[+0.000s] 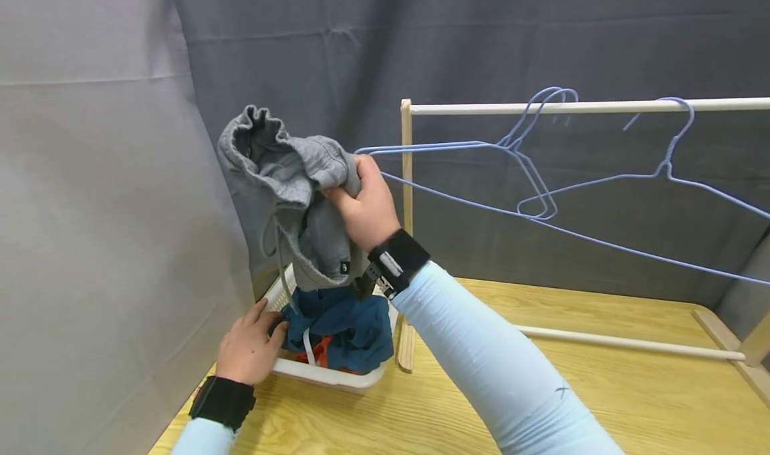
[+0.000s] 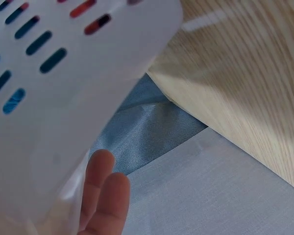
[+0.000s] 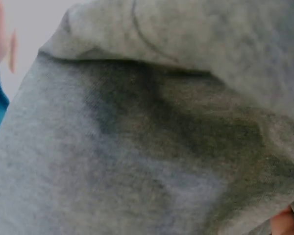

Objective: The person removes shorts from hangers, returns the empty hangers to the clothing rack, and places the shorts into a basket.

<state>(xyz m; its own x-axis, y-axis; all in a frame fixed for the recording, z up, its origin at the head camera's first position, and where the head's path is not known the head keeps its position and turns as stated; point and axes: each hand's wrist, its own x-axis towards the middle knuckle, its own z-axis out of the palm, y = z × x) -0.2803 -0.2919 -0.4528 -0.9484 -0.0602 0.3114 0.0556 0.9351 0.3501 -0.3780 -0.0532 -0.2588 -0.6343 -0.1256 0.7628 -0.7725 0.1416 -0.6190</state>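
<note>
A grey pair of drawstring pants (image 1: 325, 168) hangs bunched in the air above the basket, its elastic waist gathered. My right hand (image 1: 369, 204) pinches the cloth between thumb and fingers. In the right wrist view the grey pants (image 3: 112, 161) fill most of the picture. Below, my left hand (image 1: 249, 345) holds the left side of a white plastic basket (image 1: 325, 375), its thumb toward the inside. The left wrist view shows fingers (image 2: 110, 205) along the outside of the slotted basket wall (image 2: 103, 63). Dark blue clothing (image 1: 349, 328) and a red piece (image 1: 321, 353) lie in the basket.
Right of the basket stands a garment rack with a white rail (image 1: 469, 109) and a lower bar (image 1: 625, 345). Several blue wire hangers (image 1: 668, 168) hang from the rail; some reach left behind my right hand. A grey curtain (image 1: 289, 54) backs the wooden table (image 1: 325, 421).
</note>
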